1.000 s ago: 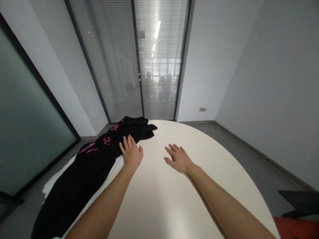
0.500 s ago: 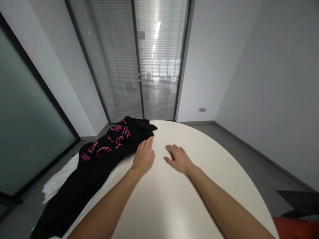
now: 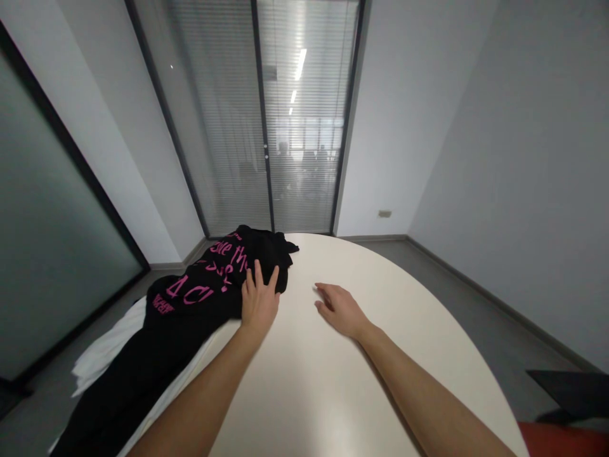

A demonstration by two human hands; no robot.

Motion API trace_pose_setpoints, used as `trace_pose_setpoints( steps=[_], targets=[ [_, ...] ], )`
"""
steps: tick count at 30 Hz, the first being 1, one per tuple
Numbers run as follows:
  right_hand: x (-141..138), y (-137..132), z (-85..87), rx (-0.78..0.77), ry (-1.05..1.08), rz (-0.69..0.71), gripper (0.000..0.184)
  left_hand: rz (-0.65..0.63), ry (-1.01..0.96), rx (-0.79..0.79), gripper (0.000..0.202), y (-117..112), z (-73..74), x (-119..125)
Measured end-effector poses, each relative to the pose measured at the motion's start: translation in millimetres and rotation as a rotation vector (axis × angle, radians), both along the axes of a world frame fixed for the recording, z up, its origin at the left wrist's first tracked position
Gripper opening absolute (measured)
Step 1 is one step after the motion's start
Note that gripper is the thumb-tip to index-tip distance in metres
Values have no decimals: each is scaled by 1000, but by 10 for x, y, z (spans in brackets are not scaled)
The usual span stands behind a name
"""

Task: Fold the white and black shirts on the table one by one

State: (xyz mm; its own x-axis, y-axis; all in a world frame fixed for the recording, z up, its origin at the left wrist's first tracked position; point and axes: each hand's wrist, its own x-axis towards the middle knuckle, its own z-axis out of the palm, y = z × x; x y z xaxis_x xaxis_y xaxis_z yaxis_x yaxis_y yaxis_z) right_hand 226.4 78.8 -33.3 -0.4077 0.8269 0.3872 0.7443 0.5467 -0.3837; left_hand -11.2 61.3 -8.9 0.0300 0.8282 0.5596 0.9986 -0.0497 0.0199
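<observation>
A black garment with pink lettering (image 3: 190,330), perhaps a T-shirt, lies rumpled along the left side of the round white table (image 3: 304,381). Its far end is bunched near the table's back edge. White cloth (image 3: 111,346) shows from under it on the left. My left hand (image 3: 259,304) lies with fingers spread over the garment's right edge, its fingertips on the black fabric. To the right, my right hand (image 3: 341,310) rests on the bare tabletop, apart from the garment. Its fingers bend slightly, the thumb stands off from them, and nothing is held.
Glass panels with blinds (image 3: 304,127) stand behind the table. A frosted glass panel (image 3: 47,209) is at the left. A red seat (image 3: 561,439) and a dark flat thing (image 3: 571,390) are at the lower right. An outlet plate (image 3: 384,214) sits low on the back wall.
My left hand has moved left from the tabletop onto the garment, its fingers now spread. Fabric at the garment's right edge bulges further out. My right hand's fingers have curled a little.
</observation>
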Motion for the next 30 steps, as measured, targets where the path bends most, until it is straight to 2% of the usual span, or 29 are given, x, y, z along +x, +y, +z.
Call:
trace_pose_setpoints(
  steps=[3,6,11,15,17,21,23,25,30],
  targets=[
    [-5,-3,-1,0,7,3,44,-25,5,-165,51,84,-106,-124],
    [-12,-15,15,-11,20,2,45,-140,-7,-166,52,135,-160,-171],
    [-35,-71,111,10,60,28,63,-410,55,-41,50,65,-75,-61],
    [-78,-116,201,55,43,71,72,-616,159,-40,41,-27,14,30],
    [-98,-116,218,57,-2,82,66,-704,180,-63,35,-52,29,57],
    [-101,-81,224,26,-69,71,36,-827,210,-152,28,-73,40,94],
    [-80,-61,235,11,-94,22,28,-827,207,-178,33,-93,65,114],
    [-39,-37,252,-1,-89,-70,29,-756,163,-151,43,-124,103,139],
    [154,99,241,-122,164,-370,32,-349,16,-35,82,-214,165,228]
  ],
)
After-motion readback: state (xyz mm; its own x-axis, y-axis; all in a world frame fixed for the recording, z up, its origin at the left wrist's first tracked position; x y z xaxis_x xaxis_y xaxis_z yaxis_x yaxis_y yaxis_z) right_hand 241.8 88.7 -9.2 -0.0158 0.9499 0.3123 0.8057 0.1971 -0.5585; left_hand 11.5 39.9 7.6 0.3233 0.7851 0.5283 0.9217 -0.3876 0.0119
